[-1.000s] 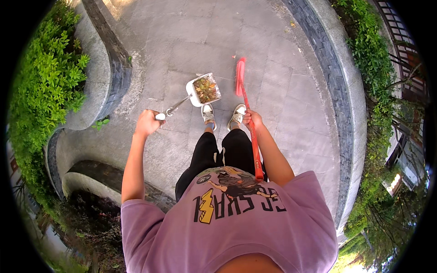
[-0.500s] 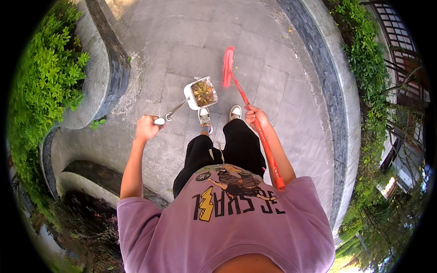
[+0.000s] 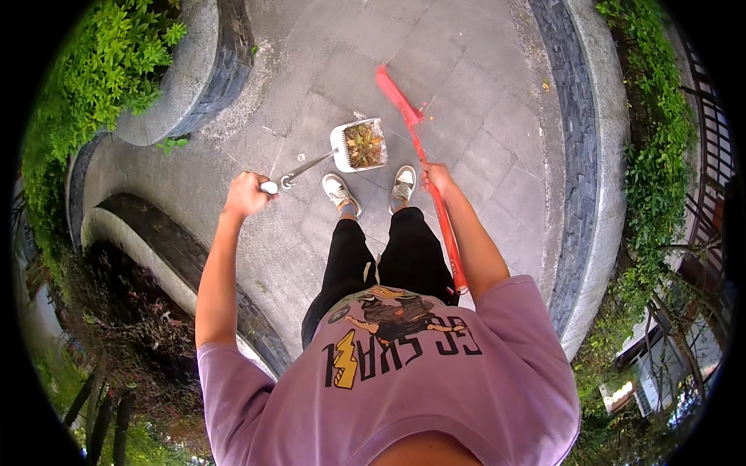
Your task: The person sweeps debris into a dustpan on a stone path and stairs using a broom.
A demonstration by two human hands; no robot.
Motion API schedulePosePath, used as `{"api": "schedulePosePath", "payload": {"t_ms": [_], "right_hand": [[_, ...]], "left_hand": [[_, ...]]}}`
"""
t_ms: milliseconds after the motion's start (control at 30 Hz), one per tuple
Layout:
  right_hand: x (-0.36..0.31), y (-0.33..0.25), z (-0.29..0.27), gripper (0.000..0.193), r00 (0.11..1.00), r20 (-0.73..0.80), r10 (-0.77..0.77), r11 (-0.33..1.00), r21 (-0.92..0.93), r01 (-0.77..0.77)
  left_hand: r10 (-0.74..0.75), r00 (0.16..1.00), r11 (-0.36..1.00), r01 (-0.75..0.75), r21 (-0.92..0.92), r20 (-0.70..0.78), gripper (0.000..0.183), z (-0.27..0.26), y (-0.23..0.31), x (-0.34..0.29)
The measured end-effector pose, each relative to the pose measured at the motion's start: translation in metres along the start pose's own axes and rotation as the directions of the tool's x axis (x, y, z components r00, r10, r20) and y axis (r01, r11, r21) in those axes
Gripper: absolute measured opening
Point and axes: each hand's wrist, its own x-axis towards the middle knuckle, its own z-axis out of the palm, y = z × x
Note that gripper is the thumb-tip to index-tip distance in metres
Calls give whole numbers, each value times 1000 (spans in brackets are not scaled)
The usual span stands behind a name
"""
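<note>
My left hand (image 3: 247,194) is closed on the metal handle of a white dustpan (image 3: 359,145) that holds dry leaves and hangs just above the paving in front of my shoes. My right hand (image 3: 437,177) grips the shaft of a red broom (image 3: 410,124), whose head rests on the stone ahead and to the right of the dustpan. The shaft runs back past my right forearm to its end near my hip.
Grey stone paving (image 3: 466,116) stretches ahead. A curved stone planter wall (image 3: 194,70) with green shrubs (image 3: 93,85) stands at the left. A raised dark-tiled kerb (image 3: 583,155) with ivy (image 3: 660,155) borders the right. A low curved wall (image 3: 155,248) lies by my left side.
The broom head has swung leftward and forward across the paving. The dustpan has shifted slightly with my left hand as I step forward.
</note>
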Motion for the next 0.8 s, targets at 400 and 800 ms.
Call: {"api": "schedulePosePath", "payload": {"t_ms": [400,800], "right_hand": [[-74,-50,-29,17,988,146,49,996,-87,-37],[-22,-7,-9,13,948,203,246,961,-180,-210]], "left_hand": [[-255,967,963,251,-95,-30,17,57,7,-70],[-267,957,961,256,-105,-113,16,77,8,-79]]}}
